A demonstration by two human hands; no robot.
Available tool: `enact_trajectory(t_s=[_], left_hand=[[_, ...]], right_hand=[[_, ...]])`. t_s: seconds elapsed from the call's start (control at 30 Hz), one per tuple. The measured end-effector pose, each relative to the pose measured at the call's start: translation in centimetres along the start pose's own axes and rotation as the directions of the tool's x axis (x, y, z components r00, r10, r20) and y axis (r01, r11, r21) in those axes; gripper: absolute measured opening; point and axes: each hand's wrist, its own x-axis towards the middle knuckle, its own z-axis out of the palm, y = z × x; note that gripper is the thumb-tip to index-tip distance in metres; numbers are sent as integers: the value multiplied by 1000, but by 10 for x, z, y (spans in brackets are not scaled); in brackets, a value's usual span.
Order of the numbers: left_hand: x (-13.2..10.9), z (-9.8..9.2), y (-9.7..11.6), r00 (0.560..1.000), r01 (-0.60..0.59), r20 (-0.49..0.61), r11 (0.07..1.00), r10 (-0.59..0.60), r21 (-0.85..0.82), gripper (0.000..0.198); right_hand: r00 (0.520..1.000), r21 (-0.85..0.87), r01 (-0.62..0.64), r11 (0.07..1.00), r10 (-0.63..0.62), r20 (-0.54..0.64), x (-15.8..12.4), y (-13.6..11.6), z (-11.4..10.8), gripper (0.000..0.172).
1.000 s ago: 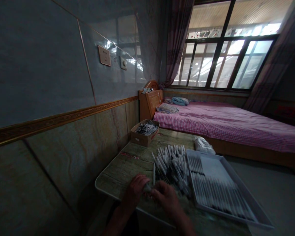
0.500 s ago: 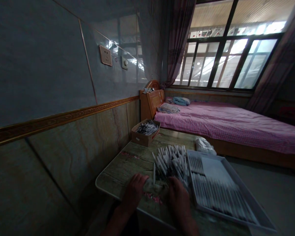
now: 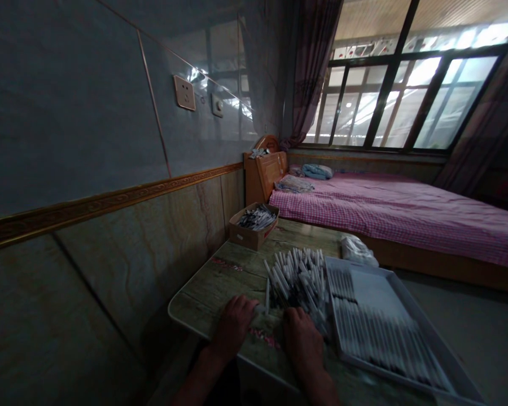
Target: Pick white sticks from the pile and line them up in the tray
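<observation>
A heap of slim white pen-like sticks (image 3: 300, 276) with dark ends lies on a wood-patterned table. Close to its near edge, my right hand (image 3: 303, 335) has its fingers curled down, and what they grip is hidden. My left hand (image 3: 236, 318) is left of the heap, low over the table, fingers bent together; something pale and blurred shows at its fingertips. One stick stands apart at the heap's left side. To the right, a shallow white tray (image 3: 336, 332) holds similar sticks laid side by side in rows.
A cardboard box (image 3: 245, 237) full of dark and white sticks stands at the table's far left corner, by the tiled wall. A crumpled clear plastic bag (image 3: 358, 251) sits behind the tray. Beyond the table (image 3: 198, 293) is a bed with a pink checked cover (image 3: 364, 208).
My right hand has turned more palm-down and its fingers have shifted slightly left at the heap's edge. My left hand stays nearly in place. The view has swung slightly left.
</observation>
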Motion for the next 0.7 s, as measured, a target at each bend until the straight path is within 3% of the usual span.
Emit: enact_trajectory(t_s=[0.1, 0.2, 0.33, 0.47, 0.7], left_hand=[[0, -3, 1, 1000, -8, 17, 1000, 9, -14, 25], [1, -4, 2, 1000, -9, 23, 1000, 9, -10, 25], [1, -4, 2, 999, 17, 37, 1000, -17, 7, 24], [0, -3, 1, 998, 32, 59, 999, -31, -16, 24], [-1, -1, -1, 998, -18, 67, 1000, 19, -17, 26]], right_hand=[[995, 180, 33, 983, -15, -98, -2, 6, 6, 20], [978, 468, 119, 876, -23, -205, 1, 10, 9, 23], [991, 772, 11, 635, 98, -95, 10, 3, 12, 28], [979, 868, -111, 483, 202, 13, 15, -14, 18, 28], [984, 866, -117, 485, 172, 37, 12, -24, 25, 26]])
